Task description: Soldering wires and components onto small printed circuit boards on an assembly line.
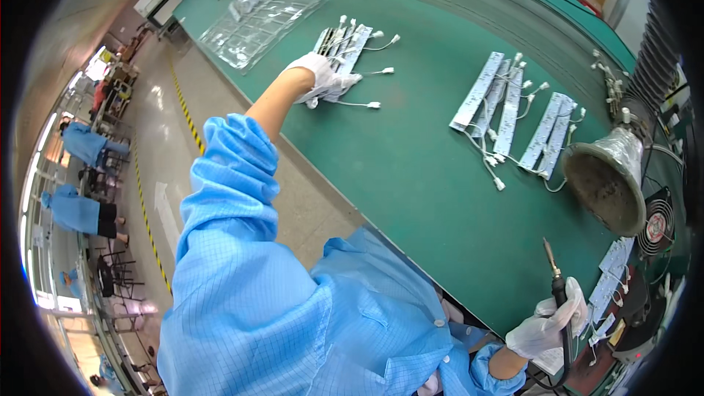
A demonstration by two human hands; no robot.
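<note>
My left hand [323, 82], in a white glove, reaches far out across the bench and closes on the lower end of a bunch of LED circuit board strips [356, 48]. White wires with small connectors stick out of the bunch to the right. Part of the strips is hidden under the glove. Low at the right, my right hand [546, 326], also gloved, is wrapped round the black handle of a soldering iron [560, 290]. Its tip points up and away over the green bench, touching no board.
More wired strips [506, 110] lie at the right of the green bench [396, 169]. Beside them are a fume extraction hood [605, 180], a fan [655, 221] and further strips [611, 279]. Clear plastic trays [260, 26] lie far left. People in blue coats work across the aisle.
</note>
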